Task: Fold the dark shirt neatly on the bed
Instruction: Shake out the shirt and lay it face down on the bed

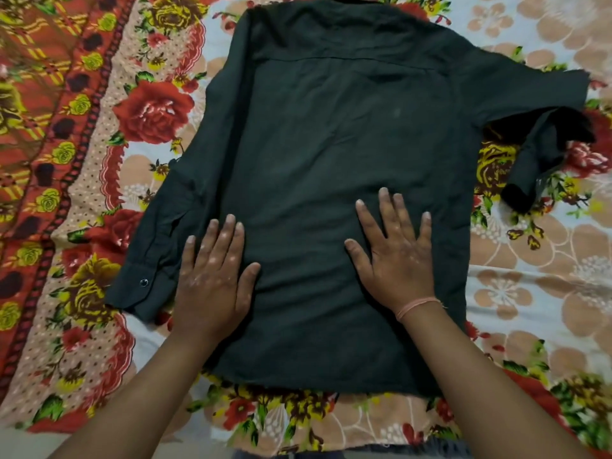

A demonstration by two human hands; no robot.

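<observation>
The dark shirt [331,134] lies spread out, back side up, collar at the far end and hem toward me, on the flower-patterned bed sheet [530,293]. Its left sleeve [155,240] runs down along the body, with the buttoned cuff near my left hand. The right sleeve [543,140] sticks out and bends back, crumpled. My left hand [212,276] rests flat on the lower left of the shirt, fingers spread. My right hand [394,250], with a thin thread band at the wrist, presses flat on the lower middle. Neither hand holds any cloth.
A red and yellow floral cloth [43,127] covers the bed's left side. The bed's near edge runs along the bottom of the view, where a strip of grey fabric [347,453] shows.
</observation>
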